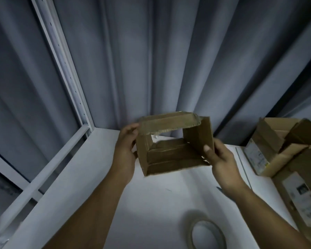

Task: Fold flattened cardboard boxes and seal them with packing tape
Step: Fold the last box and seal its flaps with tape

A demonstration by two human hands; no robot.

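One open-ended cardboard box (171, 156) between left hand (126, 149) and right hand (221, 160)

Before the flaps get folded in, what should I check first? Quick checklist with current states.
1. Box opened from flat: ok, its walls stand apart.
2. Left hand grips the box's left wall: ok.
3. Right hand pinches its right side: ok.
4. Flaps closed: not ok, the end facing the camera is open.
5. Tape roll on the table, near side: ok.
6. Loose tape end ready: cannot tell.
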